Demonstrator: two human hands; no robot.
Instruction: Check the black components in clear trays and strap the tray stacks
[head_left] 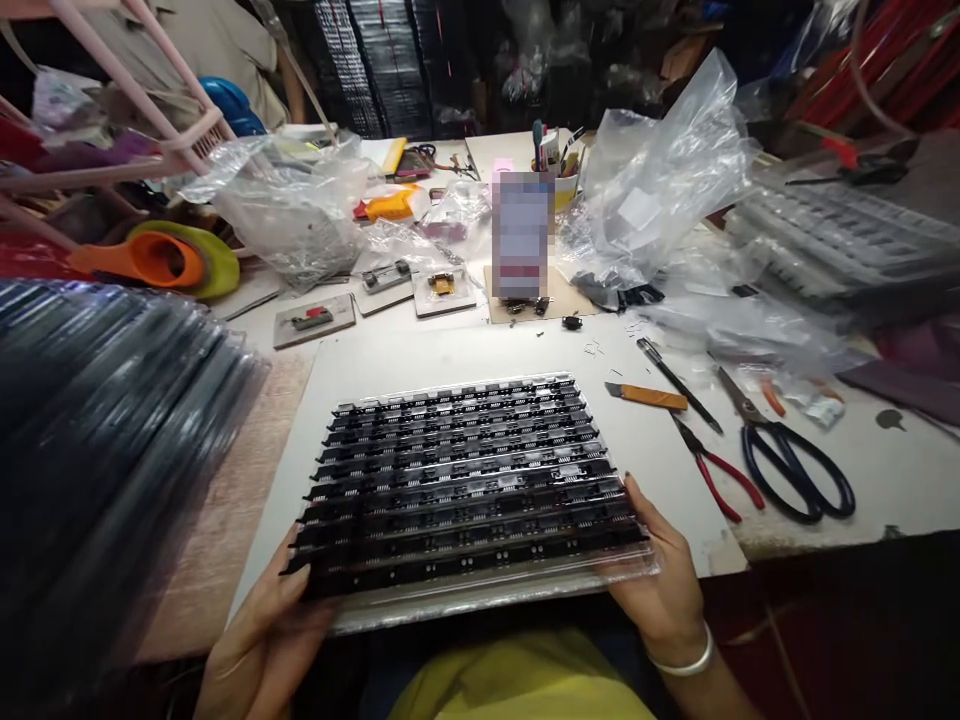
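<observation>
A clear plastic tray (480, 592) filled with rows of small black parts lies in front of me, over the front of a white board (300, 450). My left hand (274, 610) grips its near left corner, thumb on top at the edge. On the opposite side my right hand (664, 575), with a pale bangle at the wrist, holds the right edge. The fingers of both hands are partly hidden under the tray.
At left rises a tall stack of filled trays (97, 450). To the right lie scissors (795, 460), red-handled pliers (720, 475), an orange-handled blade (649, 396) and a black pen (679, 385). Plastic bags (660, 180) and a tape dispenser (157, 258) stand farther back.
</observation>
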